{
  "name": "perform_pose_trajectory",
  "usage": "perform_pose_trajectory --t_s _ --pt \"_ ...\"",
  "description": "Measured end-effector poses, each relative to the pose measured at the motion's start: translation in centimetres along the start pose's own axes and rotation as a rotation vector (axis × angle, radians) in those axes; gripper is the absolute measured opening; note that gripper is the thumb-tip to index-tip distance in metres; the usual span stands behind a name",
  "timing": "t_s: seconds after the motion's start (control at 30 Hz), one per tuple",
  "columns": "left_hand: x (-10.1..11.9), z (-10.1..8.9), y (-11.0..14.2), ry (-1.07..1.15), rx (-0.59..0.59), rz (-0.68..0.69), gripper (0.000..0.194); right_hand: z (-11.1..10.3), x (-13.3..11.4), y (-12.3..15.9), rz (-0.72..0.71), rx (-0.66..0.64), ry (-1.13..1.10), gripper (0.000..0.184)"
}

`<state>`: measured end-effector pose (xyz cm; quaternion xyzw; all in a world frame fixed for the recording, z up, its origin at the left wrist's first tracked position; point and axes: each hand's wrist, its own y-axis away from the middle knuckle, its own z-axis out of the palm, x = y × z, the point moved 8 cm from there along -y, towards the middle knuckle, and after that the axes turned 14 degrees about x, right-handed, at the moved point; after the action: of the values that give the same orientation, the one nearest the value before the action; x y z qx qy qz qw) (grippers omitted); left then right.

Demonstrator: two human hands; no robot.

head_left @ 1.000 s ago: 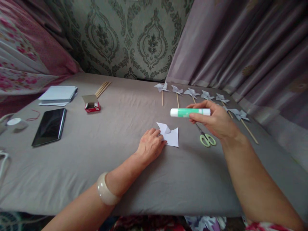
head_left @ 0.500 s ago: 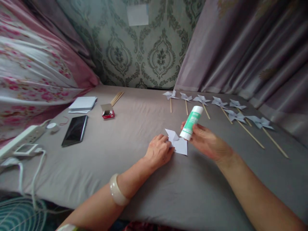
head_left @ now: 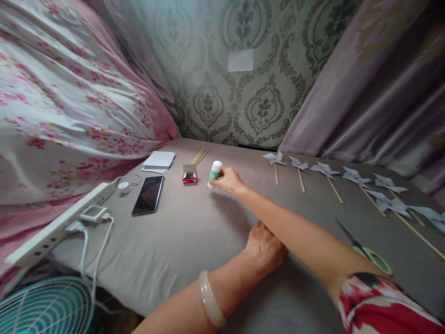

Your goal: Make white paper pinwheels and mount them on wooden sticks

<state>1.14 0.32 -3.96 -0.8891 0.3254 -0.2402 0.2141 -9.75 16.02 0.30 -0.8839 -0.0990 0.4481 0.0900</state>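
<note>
My right hand (head_left: pixel 230 180) is closed round a glue stick (head_left: pixel 214 172), a white tube with a green label. It holds the tube nearly upright, just right of a small open red box (head_left: pixel 190 174); whether its base touches the cloth I cannot tell. My left hand (head_left: pixel 264 246), with a pale bangle on the wrist, lies closed on the grey cloth (head_left: pixel 181 250) nearer to me. The right forearm crosses over its fingers, so whatever they hold is hidden, and the folded white paper seen earlier does not show.
Several white paper pinwheels on sticks (head_left: pixel 323 170) lie along the right. Scissors (head_left: pixel 365 250) rest by my right forearm. To the left are wooden sticks (head_left: pixel 200 156), a paper stack (head_left: pixel 159 161), a phone (head_left: pixel 149 195), a power strip (head_left: pixel 59 227) with cables and a fan (head_left: pixel 48 306).
My right hand has carried the glue stick left and away from me, beside the red box. The folded paper is now out of sight. The view has shifted left, and scissors have come into sight.
</note>
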Motion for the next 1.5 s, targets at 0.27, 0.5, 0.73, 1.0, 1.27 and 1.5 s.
perform_pose_trajectory --t_s 0.27,0.5,0.73,1.0,1.27,1.5 --pt "0.2 -0.5 -0.3 0.063 0.091 0.001 0.036 3.0 -0.4 -1.0 -0.036 0.001 0.194 0.021" --pt "-0.1 0.5 -0.2 0.044 0.099 -0.008 0.041 4.0 0.1 -1.6 -0.062 -0.003 0.244 0.022" --pt "-0.2 0.6 -0.3 0.029 0.098 -0.009 0.035 4.2 0.3 -1.6 -0.041 -0.013 0.258 0.026" --pt "-0.2 0.5 -0.2 0.026 0.117 0.019 0.038 3.7 0.4 -1.6 -0.012 -0.071 0.214 0.038" --pt "-0.4 -1.3 -0.7 -0.07 -0.071 -0.042 0.02 -6.1 3.7 1.0 0.063 0.003 0.03 0.032" --pt "-0.1 -1.4 -0.9 -0.092 -0.047 0.017 0.023 -18.0 10.0 9.7 0.079 0.202 -0.089 0.02"
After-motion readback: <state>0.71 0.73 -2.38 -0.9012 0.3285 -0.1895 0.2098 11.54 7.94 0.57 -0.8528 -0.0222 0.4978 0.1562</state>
